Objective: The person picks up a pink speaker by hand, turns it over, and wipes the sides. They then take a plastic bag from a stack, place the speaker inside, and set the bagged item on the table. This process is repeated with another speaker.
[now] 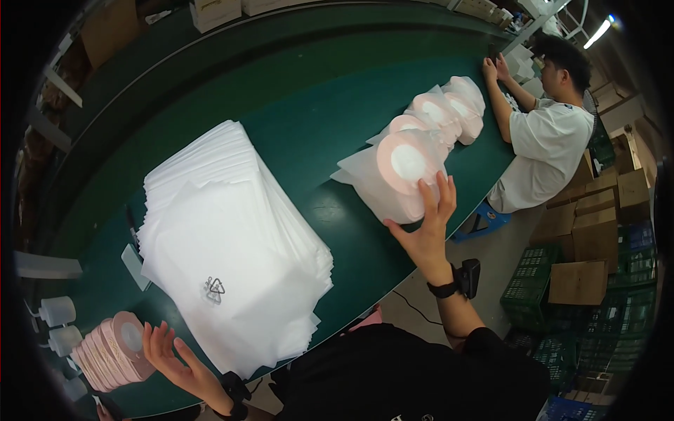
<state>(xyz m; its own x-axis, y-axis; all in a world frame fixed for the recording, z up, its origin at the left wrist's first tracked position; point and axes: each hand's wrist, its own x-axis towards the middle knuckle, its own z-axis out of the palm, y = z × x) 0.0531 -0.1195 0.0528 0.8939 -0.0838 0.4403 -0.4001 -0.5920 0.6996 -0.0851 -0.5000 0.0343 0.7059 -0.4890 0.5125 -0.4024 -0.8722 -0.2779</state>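
My right hand [430,228] is curved around the near side of a pink round, disc-like item with a white centre [406,163]. That item is inside a translucent white bag, tilted against several others bagged the same way [439,112]. The thumb sits at the bag's lower edge and the fingers at its right side. At the lower left, my left hand [175,359] has its fingers apart and holds nothing. Close beside it lies a row of bare pink round items [112,353]. Between my hands, a large fanned pile of white translucent bags [232,238] covers the table.
The green table [319,112] runs away to the upper right. White pump-like bottles [57,312] stand at its left edge. A person in a white shirt [551,133] sits at the far right. Cardboard boxes [579,282] and green crates [526,277] are stacked behind on the right.
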